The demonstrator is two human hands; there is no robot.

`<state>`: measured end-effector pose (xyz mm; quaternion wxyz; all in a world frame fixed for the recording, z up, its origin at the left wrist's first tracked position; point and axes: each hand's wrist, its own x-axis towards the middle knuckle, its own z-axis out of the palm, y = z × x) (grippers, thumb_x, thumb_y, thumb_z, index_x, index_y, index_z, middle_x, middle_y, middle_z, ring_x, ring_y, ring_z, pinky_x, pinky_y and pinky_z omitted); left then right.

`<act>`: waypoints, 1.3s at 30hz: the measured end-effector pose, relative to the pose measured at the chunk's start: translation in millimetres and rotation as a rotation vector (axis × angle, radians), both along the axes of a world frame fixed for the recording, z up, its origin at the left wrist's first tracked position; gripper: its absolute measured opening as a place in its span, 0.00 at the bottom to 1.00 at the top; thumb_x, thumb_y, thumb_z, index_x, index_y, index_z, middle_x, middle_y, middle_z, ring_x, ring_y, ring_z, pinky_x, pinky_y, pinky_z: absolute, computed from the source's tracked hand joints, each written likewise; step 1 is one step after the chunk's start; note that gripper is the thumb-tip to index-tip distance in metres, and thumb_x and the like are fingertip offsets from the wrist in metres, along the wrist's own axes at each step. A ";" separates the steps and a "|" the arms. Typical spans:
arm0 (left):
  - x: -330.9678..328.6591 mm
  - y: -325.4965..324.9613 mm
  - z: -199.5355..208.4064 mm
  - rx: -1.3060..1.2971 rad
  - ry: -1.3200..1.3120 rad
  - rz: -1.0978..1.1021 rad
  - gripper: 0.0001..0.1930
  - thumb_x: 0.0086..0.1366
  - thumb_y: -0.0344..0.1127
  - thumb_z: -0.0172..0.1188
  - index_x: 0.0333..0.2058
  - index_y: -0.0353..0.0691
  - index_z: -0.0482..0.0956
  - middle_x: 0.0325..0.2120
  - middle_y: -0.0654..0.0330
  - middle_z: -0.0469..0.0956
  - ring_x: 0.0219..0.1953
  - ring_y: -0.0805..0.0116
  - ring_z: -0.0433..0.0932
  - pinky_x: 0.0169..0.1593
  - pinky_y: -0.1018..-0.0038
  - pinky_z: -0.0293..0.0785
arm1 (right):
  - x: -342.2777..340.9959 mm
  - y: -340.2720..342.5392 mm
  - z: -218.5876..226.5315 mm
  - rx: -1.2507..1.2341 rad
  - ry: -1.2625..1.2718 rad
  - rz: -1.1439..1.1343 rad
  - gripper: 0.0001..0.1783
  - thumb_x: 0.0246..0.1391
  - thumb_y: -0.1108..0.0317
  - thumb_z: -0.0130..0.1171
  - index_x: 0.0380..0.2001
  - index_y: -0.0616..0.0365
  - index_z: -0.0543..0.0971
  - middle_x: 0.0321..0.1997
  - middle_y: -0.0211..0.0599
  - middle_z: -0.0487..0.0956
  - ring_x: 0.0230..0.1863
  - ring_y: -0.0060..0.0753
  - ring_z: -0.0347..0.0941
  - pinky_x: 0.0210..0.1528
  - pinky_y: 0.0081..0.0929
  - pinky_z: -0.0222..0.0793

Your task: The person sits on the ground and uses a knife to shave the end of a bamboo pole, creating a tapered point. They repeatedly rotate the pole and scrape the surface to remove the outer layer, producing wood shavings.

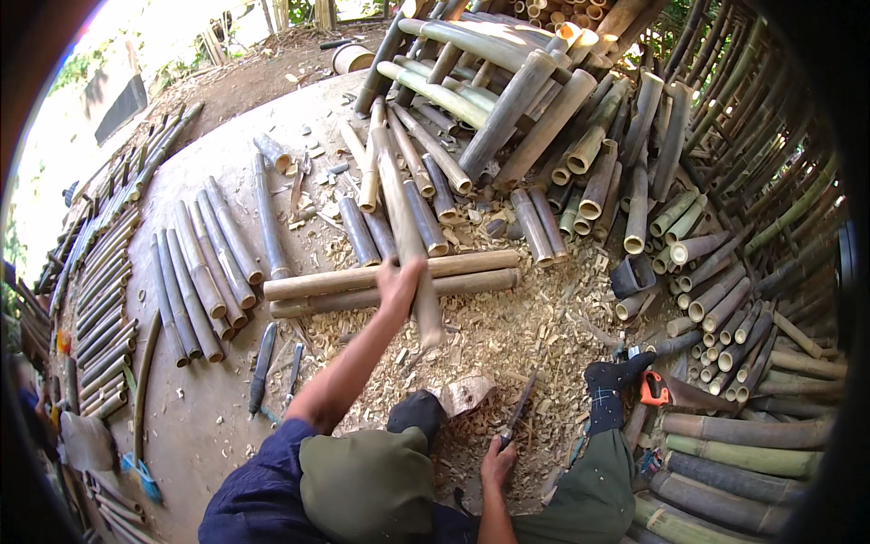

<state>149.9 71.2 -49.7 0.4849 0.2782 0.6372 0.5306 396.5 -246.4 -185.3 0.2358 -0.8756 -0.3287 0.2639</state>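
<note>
My left hand (399, 279) is wrapped round a long bamboo pole (403, 213), which slants from the far pile toward me; its near end is blurred. Beneath it, two bamboo poles (480, 263) lie crosswise, side by side on the ground. My right hand (497, 462) grips the dark handle of a knife (520, 404), its long narrow blade pointing away from me. A pale wooden block (468, 392) sits between my feet, near the knife. To the left lie a dark-handled blade (262, 372) and a smaller tool (295, 370).
Wood chips (544, 340) cover the ground around me. Several cut bamboo lengths (204, 258) lie at left, with a bamboo rack (507, 91) beyond. At right are stacked bamboo pieces (725, 326), a dark container (633, 275) and an orange-handled saw (654, 388) by my foot.
</note>
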 end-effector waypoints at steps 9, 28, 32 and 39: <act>-11.5 61.4 29.3 0.418 0.638 -0.216 0.07 0.67 0.34 0.66 0.40 0.38 0.83 0.46 0.51 0.83 0.48 0.59 0.82 0.58 0.58 0.79 | -3.9 2.0 0.8 -0.019 -0.055 -0.023 0.27 0.66 0.48 0.56 0.44 0.68 0.78 0.41 0.61 0.81 0.44 0.67 0.78 0.45 0.55 0.71; -103.7 -4.5 -90.1 0.296 1.492 -0.274 0.30 0.55 0.20 0.61 0.59 0.35 0.69 0.57 0.47 0.74 0.61 0.52 0.71 0.66 0.48 0.67 | -11.8 2.7 -8.0 -0.021 -0.045 0.017 0.28 0.65 0.46 0.57 0.44 0.66 0.78 0.40 0.62 0.81 0.44 0.68 0.77 0.46 0.57 0.69; -127.5 42.4 -71.9 -0.149 1.496 -0.510 0.35 0.46 0.25 0.64 0.57 0.37 0.68 0.51 0.47 0.78 0.58 0.47 0.73 0.65 0.46 0.64 | -11.2 5.2 -7.0 0.011 -0.043 -0.029 0.28 0.64 0.46 0.57 0.41 0.67 0.78 0.39 0.60 0.81 0.42 0.67 0.78 0.44 0.57 0.70; -136.9 18.8 -39.2 0.207 1.492 -0.578 0.30 0.39 0.35 0.72 0.47 0.42 0.78 0.46 0.54 0.79 0.56 0.50 0.74 0.63 0.48 0.63 | -3.7 2.9 -14.7 -0.018 -0.062 -0.016 0.26 0.65 0.48 0.58 0.44 0.66 0.80 0.38 0.60 0.81 0.41 0.65 0.78 0.44 0.55 0.70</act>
